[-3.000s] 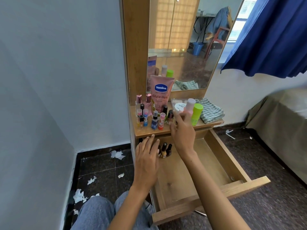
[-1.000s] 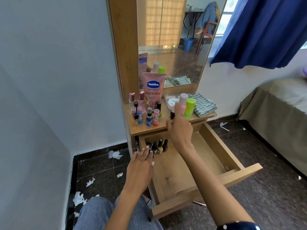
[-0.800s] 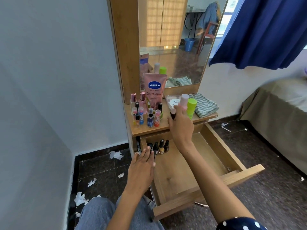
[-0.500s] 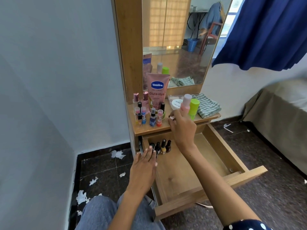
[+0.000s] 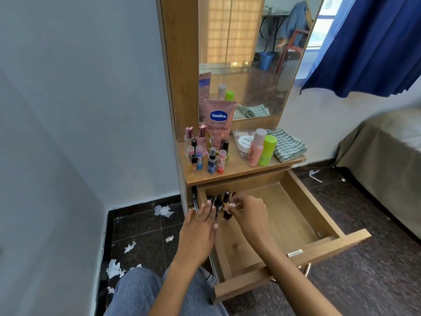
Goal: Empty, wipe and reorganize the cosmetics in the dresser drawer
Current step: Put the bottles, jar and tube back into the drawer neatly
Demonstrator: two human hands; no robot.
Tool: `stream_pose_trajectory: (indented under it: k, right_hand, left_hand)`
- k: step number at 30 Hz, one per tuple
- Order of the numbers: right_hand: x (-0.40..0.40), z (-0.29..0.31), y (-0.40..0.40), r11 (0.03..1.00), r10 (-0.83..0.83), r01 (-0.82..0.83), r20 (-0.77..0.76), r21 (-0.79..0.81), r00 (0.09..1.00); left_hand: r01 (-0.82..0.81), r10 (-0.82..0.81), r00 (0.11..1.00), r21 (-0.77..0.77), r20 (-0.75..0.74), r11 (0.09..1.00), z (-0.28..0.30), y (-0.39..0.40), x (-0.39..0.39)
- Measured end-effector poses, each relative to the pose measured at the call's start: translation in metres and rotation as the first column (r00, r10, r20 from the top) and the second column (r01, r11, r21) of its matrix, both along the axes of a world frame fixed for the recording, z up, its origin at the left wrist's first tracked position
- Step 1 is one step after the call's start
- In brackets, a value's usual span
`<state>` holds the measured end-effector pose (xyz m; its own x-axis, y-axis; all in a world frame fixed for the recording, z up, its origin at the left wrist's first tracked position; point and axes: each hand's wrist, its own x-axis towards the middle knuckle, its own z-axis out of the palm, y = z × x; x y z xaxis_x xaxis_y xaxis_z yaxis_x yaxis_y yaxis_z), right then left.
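The wooden drawer (image 5: pixel 315 209) is pulled out under the dresser top (image 5: pixel 237 171). A few small dark nail-polish bottles (image 5: pixel 218 200) stand in its back left corner. My right hand (image 5: pixel 249 215) is inside the drawer beside them, fingers pinched on a small dark bottle (image 5: pixel 227 215), slightly blurred. My left hand (image 5: pixel 200 226) lies flat on the drawer's left edge, fingers apart. On the top stand a pink Vaseline tube (image 5: pixel 219 124), a cluster of small bottles (image 5: pixel 200 157), a pink bottle (image 5: pixel 255 149), a green bottle (image 5: pixel 267 151), a white jar (image 5: pixel 245 141) and a folded checked cloth (image 5: pixel 288 144).
A mirror (image 5: pixel 250 53) rises behind the dresser top. A bed (image 5: pixel 387 153) stands to the right under a blue curtain (image 5: pixel 376 42). Torn white paper scraps (image 5: pixel 114 267) litter the dark floor on the left. My knee in jeans (image 5: pixel 136 293) is at the bottom.
My right hand came down from the dresser top into the drawer with a small dark bottle. My left hand stayed on the drawer's left edge.
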<state>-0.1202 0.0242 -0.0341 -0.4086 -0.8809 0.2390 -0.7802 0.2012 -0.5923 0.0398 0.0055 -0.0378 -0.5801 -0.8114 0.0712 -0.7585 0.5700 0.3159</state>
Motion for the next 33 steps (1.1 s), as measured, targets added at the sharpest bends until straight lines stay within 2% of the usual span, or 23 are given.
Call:
stream_pose_trajectory:
  k: [6,27,30,33]
  right_hand:
    - [0.003,-0.008,-0.010,0.997,0.037,-0.038,0.015,0.071,0.999]
    - [0.003,-0.007,-0.009,0.995,0.064,-0.070,0.078,0.068,0.995]
    - [-0.006,0.005,-0.004,0.999,0.039,-0.040,0.133,0.008,0.990]
    - [-0.015,0.024,-0.007,0.992,0.031,-0.011,0.160,-0.129,0.987]
  left_hand:
    - [-0.003,0.003,1.000,-0.014,0.011,1.000,0.001,0.000,-0.001]
    - [-0.015,0.015,0.999,-0.008,0.047,1.000,0.007,0.001,-0.005]
    - [-0.017,0.017,0.998,0.003,0.053,1.000,0.008,0.001,-0.005]
    - [-0.010,0.011,0.998,-0.007,0.069,1.000,0.010,-0.001,-0.007]
